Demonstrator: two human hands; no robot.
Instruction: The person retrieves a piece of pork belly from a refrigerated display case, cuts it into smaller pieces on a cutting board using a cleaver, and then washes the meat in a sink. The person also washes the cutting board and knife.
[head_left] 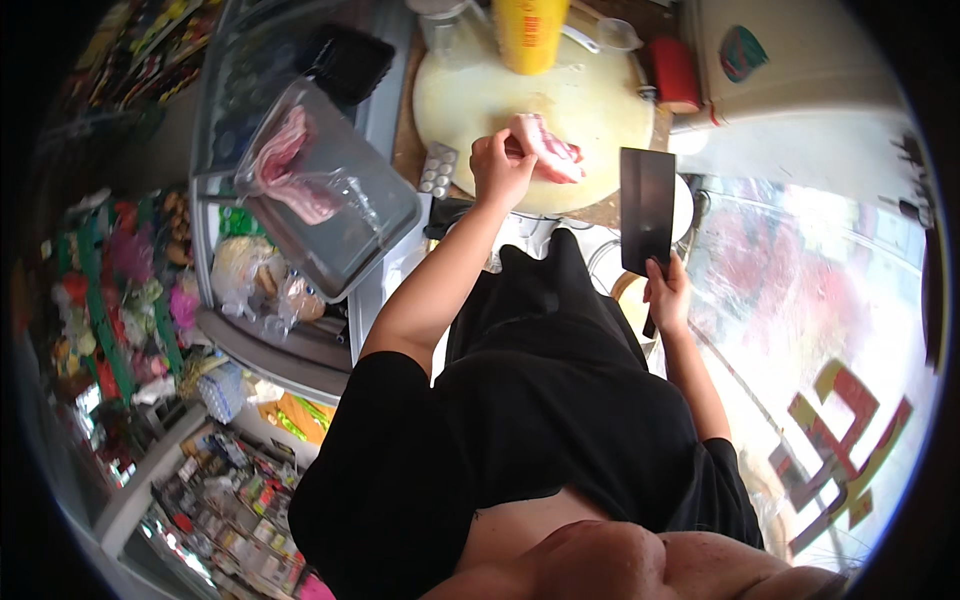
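My left hand (502, 172) is closed on the left end of a piece of raw pork (545, 150), pink with white fat. The meat rests on a round, pale chopping board (460, 100). In my right hand (668, 290) is a cleaver (648, 205) with a broad dark blade, its handle gripped in my fingers. The blade points away from me, beside the board's right edge and apart from the meat. To the left, another slab of raw pork (290, 165) lies in a grey plastic tray (340, 255), with clear plastic film by it.
A yellow container (528, 35) and a clear jar (450, 35) stand at the board's far side. A red object (675, 75) sits to the right. Beside the board's left edge lies a blister pack (438, 170). A black tray (348, 62) rests on the glass case, with bagged food (265, 280) nearer me.
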